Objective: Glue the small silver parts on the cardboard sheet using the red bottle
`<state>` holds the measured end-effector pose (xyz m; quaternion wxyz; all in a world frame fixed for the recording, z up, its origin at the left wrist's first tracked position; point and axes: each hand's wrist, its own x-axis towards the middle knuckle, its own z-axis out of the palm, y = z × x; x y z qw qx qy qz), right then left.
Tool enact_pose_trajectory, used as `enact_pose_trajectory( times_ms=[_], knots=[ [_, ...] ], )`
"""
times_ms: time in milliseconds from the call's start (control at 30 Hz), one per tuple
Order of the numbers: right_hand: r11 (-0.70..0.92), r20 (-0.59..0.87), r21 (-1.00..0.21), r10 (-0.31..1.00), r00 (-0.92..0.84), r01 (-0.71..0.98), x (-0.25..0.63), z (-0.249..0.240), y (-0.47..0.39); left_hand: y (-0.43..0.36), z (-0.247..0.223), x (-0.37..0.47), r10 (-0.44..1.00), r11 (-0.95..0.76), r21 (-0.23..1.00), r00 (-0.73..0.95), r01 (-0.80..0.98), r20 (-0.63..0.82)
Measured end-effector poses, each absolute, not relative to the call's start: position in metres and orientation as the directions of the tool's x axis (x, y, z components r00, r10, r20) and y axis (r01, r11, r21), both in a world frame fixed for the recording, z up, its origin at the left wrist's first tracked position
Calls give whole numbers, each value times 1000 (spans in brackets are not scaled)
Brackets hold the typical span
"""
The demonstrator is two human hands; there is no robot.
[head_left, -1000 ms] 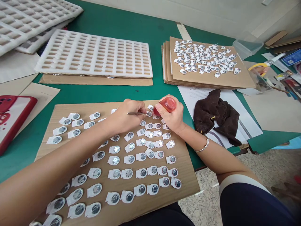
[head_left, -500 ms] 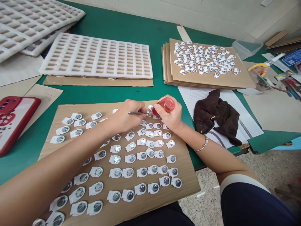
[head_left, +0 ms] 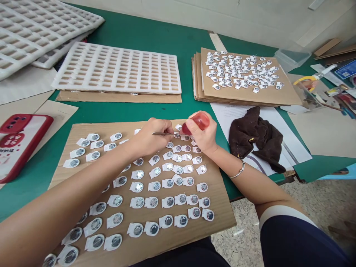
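My left hand is closed on slim metal tweezers, their tip by a small part near the far edge of the cardboard sheet. In my right hand is a red translucent squeeze bottle, tilted with its lower end toward the tweezers' tip. Whether the bottle touches a part I cannot tell. Rows of small white tabs with round silvery discs lie on the sheet. My left forearm covers some of them.
Behind the sheet lies a white foam grid tray on cardboard. More parts rest on stacked cardboard at the back right. A dark brown cloth lies on printed paper. A red-cased phone is at the left; yellow-handled scissors at the right.
The bottle in my right hand has tipped slightly and moved a little to the right. My left hand with the tweezers stays almost in place. The camera view has shifted slightly.
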<state>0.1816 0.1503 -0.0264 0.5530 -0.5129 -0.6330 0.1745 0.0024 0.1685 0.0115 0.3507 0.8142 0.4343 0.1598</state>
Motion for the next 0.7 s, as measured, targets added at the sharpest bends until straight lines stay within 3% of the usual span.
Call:
enact_pose_trajectory(
  times_ms=[133,233,467,700],
  knots=[
    [322,387,-916,869,310,240,193,-25,160,159,15,-1,822,-396,708,570,585,-11],
    [323,358,-932,887,291,164,200,-22,166,143,18,-7,826,-385,720,563,577,-9],
    [266,293,-952,936,194,154,196,-14,158,122,21,-8,779,-383,724,622,574,-82],
    [356,444,-864,872,205,357,192,-14,154,123,16,-3,776,-428,710,630,560,-29]
  ],
)
